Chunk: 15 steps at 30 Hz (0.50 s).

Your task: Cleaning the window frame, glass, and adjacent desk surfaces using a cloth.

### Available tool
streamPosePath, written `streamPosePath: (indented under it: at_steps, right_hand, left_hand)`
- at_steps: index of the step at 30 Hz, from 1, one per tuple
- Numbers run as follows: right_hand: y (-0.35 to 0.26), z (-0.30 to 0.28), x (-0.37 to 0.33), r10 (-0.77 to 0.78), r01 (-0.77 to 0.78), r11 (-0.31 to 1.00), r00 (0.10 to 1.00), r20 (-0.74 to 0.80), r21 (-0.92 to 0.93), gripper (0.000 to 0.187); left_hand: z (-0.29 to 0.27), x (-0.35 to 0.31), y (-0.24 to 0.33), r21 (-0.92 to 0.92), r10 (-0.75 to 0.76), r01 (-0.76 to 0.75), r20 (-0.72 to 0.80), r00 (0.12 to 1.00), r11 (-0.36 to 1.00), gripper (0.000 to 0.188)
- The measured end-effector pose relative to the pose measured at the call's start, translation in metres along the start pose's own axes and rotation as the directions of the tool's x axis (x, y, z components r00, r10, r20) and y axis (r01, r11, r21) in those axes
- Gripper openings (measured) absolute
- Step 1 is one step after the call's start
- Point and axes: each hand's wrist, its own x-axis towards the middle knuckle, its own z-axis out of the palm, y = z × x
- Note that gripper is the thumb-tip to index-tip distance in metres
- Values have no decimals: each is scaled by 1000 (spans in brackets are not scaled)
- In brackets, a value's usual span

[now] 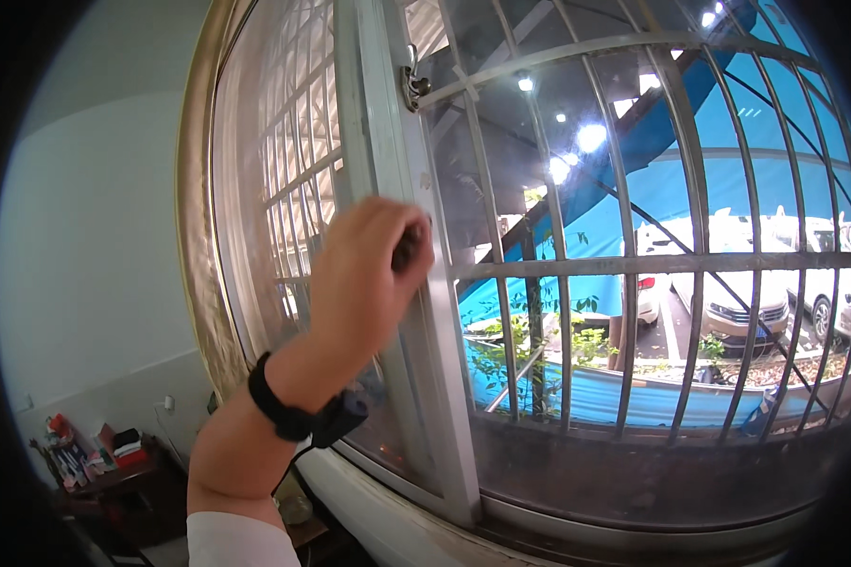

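My left hand [369, 269] is raised in front of the sliding window, its fingers curled round to the thumb. A dark hollow shows inside the curl, and I cannot make out what it holds, if anything. The hand covers part of the upright metal sash frame [449, 378]; whether it touches the frame, I cannot tell. A black wristband [279, 402] with a small black device [340, 419] is on my wrist. Above the hand, a metal window latch [413, 83] is fixed to the frame. My right hand is out of view.
Metal security bars [652, 263] stand outside the glass pane. A gold-coloured trim [197, 189] borders the window at left. Below runs a pale sill [378, 510]. At lower left, a dark table [128, 472] bears several small items. Parked white cars [738, 298] and blue sheeting [577, 397] show outside.
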Motion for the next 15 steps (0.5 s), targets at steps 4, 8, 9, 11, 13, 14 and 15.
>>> streamPosePath:
  at_steps: [4,8,9,11,13,14,15]
  right_hand:
    - [4,-2,-2,-17,17,1000,1000,-9,6,26]
    - [4,1,-5,-22,22,1000,999,-36,15,25]
    - [4,1,-8,-17,17,1000,999,-28,13,25]
    - [2,0,-12,-5,5,1000,1000,-19,16,25]
    - [3,-1,-12,-4,4,1000,1000,-18,9,25]
    - [4,-2,-14,2,-2,1000,1000,-19,13,25]
    - [5,-3,-18,19,-18,1000,1000,-9,15,25]
  left_hand:
    - [5,70,-26,82,24,-11,-157,987,997,11]
    - [-1,107,-39,148,-58,84,-175,983,985,13]
    - [2,105,-38,173,-54,86,-181,982,981,14]
    - [3,98,-34,198,-47,83,-179,983,977,14]
    - [0,82,-23,195,-31,52,-108,994,979,13]
    - [-2,73,-16,137,-62,67,-36,997,988,13]
    - [-5,62,-7,81,-88,84,36,996,993,14]
